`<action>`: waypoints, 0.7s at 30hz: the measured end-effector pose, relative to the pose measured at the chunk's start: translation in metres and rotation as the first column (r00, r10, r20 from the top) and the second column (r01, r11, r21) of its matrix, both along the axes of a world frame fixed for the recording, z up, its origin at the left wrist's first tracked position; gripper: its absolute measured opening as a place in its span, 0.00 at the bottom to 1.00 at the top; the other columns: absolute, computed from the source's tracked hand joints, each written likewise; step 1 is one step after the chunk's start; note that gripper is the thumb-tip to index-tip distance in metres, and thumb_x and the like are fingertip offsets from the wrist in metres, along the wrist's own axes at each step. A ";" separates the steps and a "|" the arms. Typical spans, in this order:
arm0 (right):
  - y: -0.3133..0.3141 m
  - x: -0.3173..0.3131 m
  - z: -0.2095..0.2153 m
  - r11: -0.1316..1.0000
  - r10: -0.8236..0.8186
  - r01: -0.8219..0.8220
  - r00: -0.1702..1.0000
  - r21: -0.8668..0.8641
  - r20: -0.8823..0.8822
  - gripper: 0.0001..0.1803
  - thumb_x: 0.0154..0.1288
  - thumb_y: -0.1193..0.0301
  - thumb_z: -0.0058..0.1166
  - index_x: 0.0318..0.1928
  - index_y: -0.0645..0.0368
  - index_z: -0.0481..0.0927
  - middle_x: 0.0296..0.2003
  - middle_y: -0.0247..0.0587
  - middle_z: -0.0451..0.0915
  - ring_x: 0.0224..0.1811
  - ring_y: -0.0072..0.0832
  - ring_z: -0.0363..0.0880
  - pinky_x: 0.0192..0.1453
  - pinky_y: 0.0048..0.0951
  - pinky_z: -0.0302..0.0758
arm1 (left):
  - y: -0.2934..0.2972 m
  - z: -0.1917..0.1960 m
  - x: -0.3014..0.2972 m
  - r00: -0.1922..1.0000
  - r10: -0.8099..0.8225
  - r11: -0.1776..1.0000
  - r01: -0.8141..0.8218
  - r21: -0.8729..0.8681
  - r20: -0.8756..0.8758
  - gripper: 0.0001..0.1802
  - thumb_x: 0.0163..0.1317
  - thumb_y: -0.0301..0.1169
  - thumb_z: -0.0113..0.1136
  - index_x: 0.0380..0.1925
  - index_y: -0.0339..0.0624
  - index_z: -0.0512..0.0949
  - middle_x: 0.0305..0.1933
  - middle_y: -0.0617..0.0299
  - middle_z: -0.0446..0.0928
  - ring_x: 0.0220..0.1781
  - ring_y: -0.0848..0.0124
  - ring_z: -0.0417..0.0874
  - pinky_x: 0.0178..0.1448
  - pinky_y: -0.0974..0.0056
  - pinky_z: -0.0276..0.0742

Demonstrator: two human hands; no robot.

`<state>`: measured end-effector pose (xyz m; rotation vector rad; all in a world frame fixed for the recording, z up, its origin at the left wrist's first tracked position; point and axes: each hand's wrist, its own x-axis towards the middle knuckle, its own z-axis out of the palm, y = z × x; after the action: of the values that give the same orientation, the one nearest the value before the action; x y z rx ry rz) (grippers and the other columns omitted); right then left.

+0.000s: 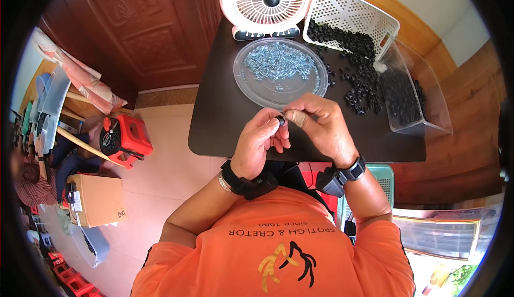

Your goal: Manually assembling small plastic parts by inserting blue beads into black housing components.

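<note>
Over the near part of the dark table (219, 120), my left hand (254, 144) pinches a small round black piece (280, 120) between thumb and fingers. My right hand (325, 128) meets it there, thumb and forefinger pressed together at the piece; whatever lies between those fingertips is too small to make out. Just beyond both hands is a round clear plastic tray (241, 85) bearing a spread of tiny light-blue, shiny pieces (281, 61). To its right, loose small black pieces (361, 80) spill across the tabletop from a tipped white perforated basket (356, 9).
A clear plastic box (436, 117) with more black pieces lies at the table's right edge. A white-and-pink fan (272, 0) stands at the back. On the left floor are a red stool (139, 136), a cardboard box (96, 200) and another person (69, 160). A green basket (383, 182) sits below the table.
</note>
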<state>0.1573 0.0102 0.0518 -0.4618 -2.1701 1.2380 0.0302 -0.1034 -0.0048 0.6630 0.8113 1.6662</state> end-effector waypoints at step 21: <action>-0.014 0.041 -0.018 0.772 -0.146 0.088 0.989 0.630 0.040 0.20 0.51 0.61 0.65 0.43 0.58 0.82 0.36 0.41 0.78 0.38 0.40 0.79 0.43 0.37 0.77 | -0.003 -0.006 0.017 0.994 -0.013 1.000 0.012 -0.007 -0.105 0.14 0.69 0.38 0.46 0.42 0.36 0.71 0.33 0.61 0.74 0.32 0.72 0.76 0.37 0.69 0.71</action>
<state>0.1979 -0.0034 0.0337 -0.3552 -2.4163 0.3681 0.0477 -0.1062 -0.0103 0.7548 0.8850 1.6273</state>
